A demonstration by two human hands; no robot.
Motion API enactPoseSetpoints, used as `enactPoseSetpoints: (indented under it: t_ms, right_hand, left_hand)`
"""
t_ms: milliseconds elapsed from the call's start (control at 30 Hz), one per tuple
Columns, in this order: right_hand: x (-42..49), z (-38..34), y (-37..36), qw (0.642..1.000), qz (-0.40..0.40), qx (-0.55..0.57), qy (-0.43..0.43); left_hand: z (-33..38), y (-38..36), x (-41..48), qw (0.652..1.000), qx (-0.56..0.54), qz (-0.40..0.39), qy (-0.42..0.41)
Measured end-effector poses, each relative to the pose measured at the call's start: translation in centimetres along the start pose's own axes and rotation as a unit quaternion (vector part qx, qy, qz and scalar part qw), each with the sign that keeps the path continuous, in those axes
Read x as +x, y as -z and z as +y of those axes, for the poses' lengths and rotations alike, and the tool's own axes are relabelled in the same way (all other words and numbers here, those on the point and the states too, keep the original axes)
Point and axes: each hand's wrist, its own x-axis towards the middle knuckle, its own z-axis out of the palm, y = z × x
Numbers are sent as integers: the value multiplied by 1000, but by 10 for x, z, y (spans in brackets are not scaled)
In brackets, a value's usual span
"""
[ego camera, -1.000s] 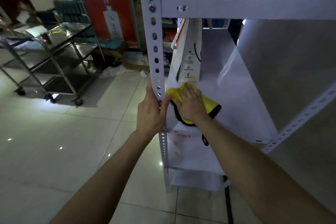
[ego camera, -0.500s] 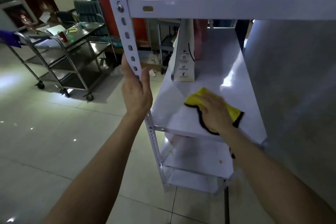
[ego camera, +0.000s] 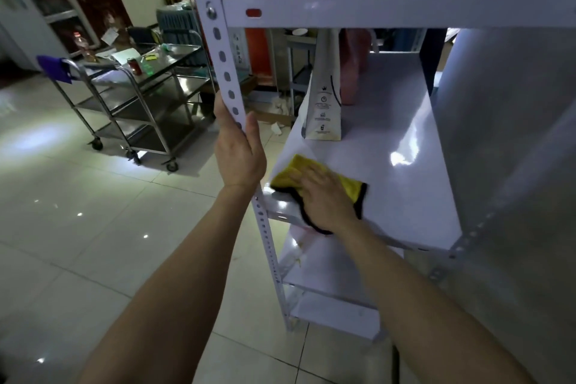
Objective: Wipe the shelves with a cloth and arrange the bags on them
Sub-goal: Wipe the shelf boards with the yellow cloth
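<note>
Your left hand [ego camera: 238, 159] grips the post [ego camera: 218, 40]. Your right hand [ego camera: 324, 196] presses flat on the cloth [ego camera: 291, 173] at the front-left edge of the shelf [ego camera: 405, 181], bare rightward.

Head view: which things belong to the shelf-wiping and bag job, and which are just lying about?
Job: yellow cloth under the right hand; middle shelf; white paper bag; pink bag behind it; upright post gripped by the left hand.
Lying about: steel trolleys; red can; purple cloth on the trolley handle; crumpled paper on the floor.
</note>
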Motion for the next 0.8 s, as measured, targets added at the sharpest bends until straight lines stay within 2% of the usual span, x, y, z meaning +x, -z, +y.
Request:
enactPoseSetpoints:
  t_ms: [67,133,200,267,300,367,433,500,667,800]
  right_hand:
    - [-25,59,20,992,50,-7,-119]
    - [-52,109,39,959,88,-26,-269]
    - [-59,125,45,930,95,-42,-352]
    - [-43,103,38,939,83,-44,-332]
    - [-31,82,30,955,69,-38,-286]
    - [-5,32,9,990,29,-33,-137]
    - [11,-18,-7,1000,-12,-26,-13]
    - [13,-45,-18,999,-14,-13,26]
    - [-9,-17,-12,999,28,-22,-20]
    - [-35,61,17,978,86,-19,-191]
  left_hand:
    - [0,-1,0,1000,-2,6,13]
    - [1,-3,-2,1000,-8,6,10]
    - [2,-5,-2,1000,-22,9,10]
    - [2,-7,0,999,-36,11,2]
    - [1,-7,1,999,-38,12,-4]
    - [0,-8,1,999,-32,11,-10]
    - [1,-8,0,1000,-23,7,-10]
    - [2,-7,-2,1000,-16,5,-7]
    - [5,-2,-2,1000,-1,-4,4]
    - [4,-1,-2,1000,-12,-13,2]
